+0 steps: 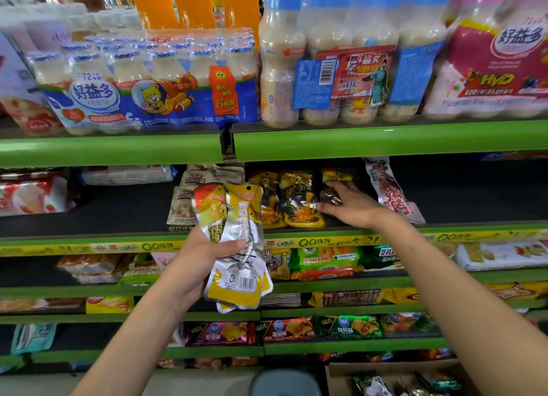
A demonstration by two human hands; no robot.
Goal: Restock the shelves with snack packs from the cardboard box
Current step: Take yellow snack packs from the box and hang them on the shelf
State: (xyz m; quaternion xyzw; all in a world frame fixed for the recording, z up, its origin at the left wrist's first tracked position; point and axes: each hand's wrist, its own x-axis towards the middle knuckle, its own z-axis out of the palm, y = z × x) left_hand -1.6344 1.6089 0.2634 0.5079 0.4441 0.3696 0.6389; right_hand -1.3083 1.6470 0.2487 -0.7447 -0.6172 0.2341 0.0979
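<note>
My left hand [204, 256] grips a bundle of yellow and silver snack packs [235, 247], held upright in front of the second shelf. My right hand [348, 204] reaches onto that dark shelf [118, 214] and pinches a yellow and black snack pack [332, 188] standing at the right end of a short row of the same packs [296, 200]. The cardboard box [394, 366] sits at the bottom right on the floor, with several dark green packs [415, 385] inside it.
Above, a green-edged shelf [385, 140] carries shrink-wrapped yoghurt drink bottles [154, 78]. A red and white pack [391, 191] leans right of my right hand. Beige nut packs [186, 200] stand left of the row. Lower shelves hold several snack bags. A grey round stool top [284, 383] shows below.
</note>
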